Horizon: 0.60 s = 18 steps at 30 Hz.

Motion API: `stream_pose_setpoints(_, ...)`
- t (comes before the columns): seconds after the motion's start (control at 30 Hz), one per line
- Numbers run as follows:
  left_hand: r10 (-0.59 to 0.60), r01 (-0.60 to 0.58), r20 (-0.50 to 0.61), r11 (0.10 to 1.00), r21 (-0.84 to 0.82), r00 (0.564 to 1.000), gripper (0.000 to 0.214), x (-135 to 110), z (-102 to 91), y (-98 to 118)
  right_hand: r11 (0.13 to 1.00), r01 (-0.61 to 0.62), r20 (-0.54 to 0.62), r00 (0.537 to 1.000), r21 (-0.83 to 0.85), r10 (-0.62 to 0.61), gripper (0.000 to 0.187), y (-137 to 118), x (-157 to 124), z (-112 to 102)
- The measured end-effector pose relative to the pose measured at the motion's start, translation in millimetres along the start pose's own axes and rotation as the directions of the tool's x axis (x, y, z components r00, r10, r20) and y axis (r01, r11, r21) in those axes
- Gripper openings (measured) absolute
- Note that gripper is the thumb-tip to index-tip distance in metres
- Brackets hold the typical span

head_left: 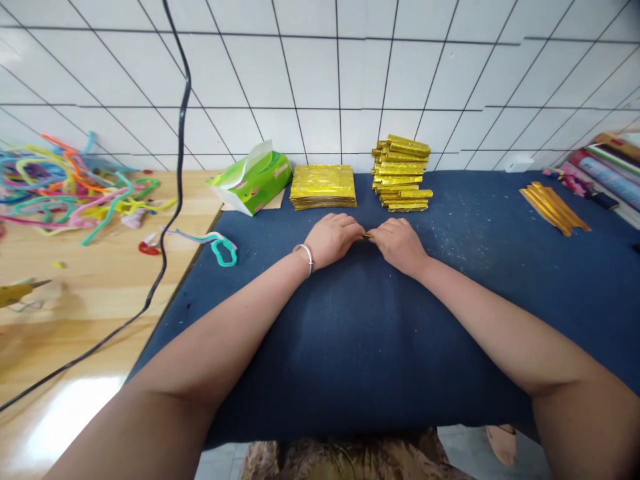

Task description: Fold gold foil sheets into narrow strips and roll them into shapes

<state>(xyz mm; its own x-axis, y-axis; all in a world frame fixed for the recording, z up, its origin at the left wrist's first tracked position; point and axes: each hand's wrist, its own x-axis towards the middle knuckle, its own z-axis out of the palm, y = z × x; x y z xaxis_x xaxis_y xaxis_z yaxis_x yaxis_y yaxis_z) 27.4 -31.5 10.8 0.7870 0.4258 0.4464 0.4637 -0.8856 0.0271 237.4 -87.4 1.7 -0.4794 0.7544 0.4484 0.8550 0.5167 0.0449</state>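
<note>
My left hand [334,239], with a silver bangle at the wrist, and my right hand [400,245] meet over the dark blue cloth [370,347]. Both are closed, fingers curled around a small piece of gold foil paper [367,235]. Only a sliver of it shows between the hands; the rest is hidden under my fingers. Behind my left hand lies a flat stack of gold foil paper sheets [323,185]. A taller pile of rolled gold foil strips [401,175] stands behind my right hand.
A green tissue pack [257,181] sits left of the stack. Tangled pipe cleaners [75,190] and a glue gun [20,293] lie on the wooden table [100,333]. A black cable [183,133] crosses the left side. Folded gold strips [555,208] and books [610,173] are at right.
</note>
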Motion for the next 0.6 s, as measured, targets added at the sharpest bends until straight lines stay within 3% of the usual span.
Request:
stream_pose_setpoints(0.27,-0.100,0.101,0.006,0.993,-0.062,0.995,0.026,-4.0,-1.7,-16.4,0.999,-0.052,-0.004,0.999,-0.011,0.052,0.034,8.2,0.5,1.1)
stream_pose_setpoints(0.47,-0.247,0.246,0.013,0.969,0.010,0.969,0.027,-5.6,-5.2,-20.7,0.992,-0.104,0.004,0.995,0.074,0.104,0.029,13.7,0.8,3.9)
stream_pose_setpoints(0.6,-0.269,0.269,0.096,0.963,0.020,0.958,0.029,-6.8,-7.1,-19.2,0.990,-0.108,0.044,0.994,0.090,0.104,0.027,15.1,0.3,6.6)
